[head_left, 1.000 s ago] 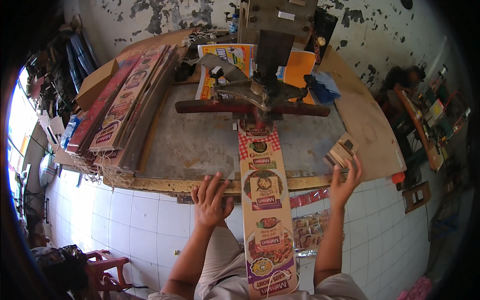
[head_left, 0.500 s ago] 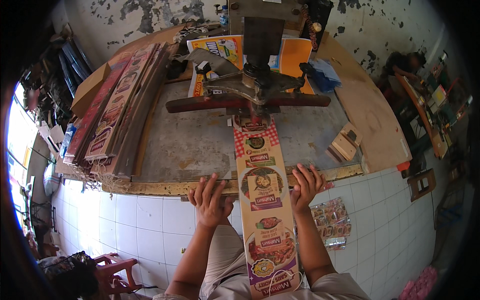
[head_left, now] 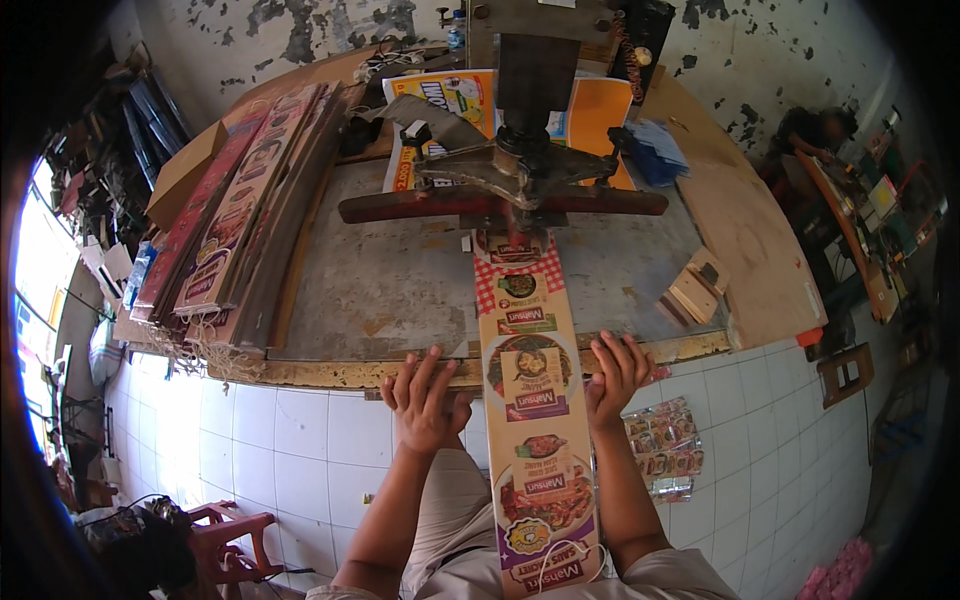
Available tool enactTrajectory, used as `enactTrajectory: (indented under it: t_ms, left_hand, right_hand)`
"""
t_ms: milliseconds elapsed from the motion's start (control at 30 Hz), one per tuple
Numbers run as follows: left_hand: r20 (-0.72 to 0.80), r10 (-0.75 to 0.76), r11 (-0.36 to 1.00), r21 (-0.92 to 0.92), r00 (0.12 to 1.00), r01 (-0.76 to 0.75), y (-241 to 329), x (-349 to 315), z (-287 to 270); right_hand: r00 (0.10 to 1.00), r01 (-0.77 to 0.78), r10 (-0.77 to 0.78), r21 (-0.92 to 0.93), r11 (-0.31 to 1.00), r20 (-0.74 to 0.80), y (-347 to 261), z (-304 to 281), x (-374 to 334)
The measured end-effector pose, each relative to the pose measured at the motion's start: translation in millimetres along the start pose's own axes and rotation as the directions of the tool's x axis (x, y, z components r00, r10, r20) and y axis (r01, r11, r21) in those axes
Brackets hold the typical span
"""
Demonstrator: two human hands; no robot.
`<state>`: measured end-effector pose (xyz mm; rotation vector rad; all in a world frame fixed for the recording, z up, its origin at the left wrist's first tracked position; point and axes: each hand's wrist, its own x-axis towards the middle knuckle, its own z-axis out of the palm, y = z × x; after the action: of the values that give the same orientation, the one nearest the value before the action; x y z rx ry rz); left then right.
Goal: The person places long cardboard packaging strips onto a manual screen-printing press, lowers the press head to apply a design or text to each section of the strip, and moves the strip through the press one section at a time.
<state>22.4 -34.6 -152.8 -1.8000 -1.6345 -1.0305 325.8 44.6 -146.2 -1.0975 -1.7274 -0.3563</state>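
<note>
Head view. From where I stand, the long printed cardboard strip [head_left: 530, 425] runs from the person's lap, over the table's front edge, to the foot of the metal press head [head_left: 520, 178]; its far end is hidden there. A loop of white string [head_left: 570, 568] lies on the near end.

Left hand [head_left: 425, 402]: at the table edge, left of the strip and apart from it, fingers spread, holding nothing. Right hand [head_left: 613, 382]: just beside the strip's right edge, fingers loosely parted, nothing gripped. Whether its thumb touches the cardboard, I cannot tell.

Risks, my judgement:
- Strip could skew sideways under the press head, since neither hand clasps it.
- Its unsupported near part could sag or crease at the table edge, the lap being its only apparent prop.
- String could snag on clothing if the strip is drawn forward.
- Fingers could be pinched if they stray under the press head; both are clear of it.

Wooden block [head_left: 695, 286]: on the metal tabletop [head_left: 390, 290], away from the strip.
</note>
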Motion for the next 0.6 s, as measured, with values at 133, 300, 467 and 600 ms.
enactTrajectory:
  t_ms: [133,300,467,600]
  left_hand:
    - [-0.006,0.002,1.000,-0.007,1.000,-0.002,-0.3,0.0,0.0]
    - [-0.013,-0.020,0.999,-0.030,1.000,0.019,-0.3,-1.1,1.5]
    - [-0.001,-0.015,1.000,-0.026,1.000,0.015,-0.3,-0.9,0.7]
    - [-0.007,0.004,1.000,-0.020,1.000,-0.004,-0.5,0.1,-0.2]
  right_hand:
    - [1.000,-0.003,0.003,0.002,1.000,0.000,-0.3,0.1,-0.8]
    - [1.000,-0.002,0.002,-0.004,1.000,0.003,0.2,-0.2,-1.7]
    - [1.000,0.000,0.000,0.000,1.000,-0.007,-0.9,0.5,-0.9]
    - [1.000,0.010,-0.009,0.012,1.000,-0.015,-2.0,0.7,1.8]
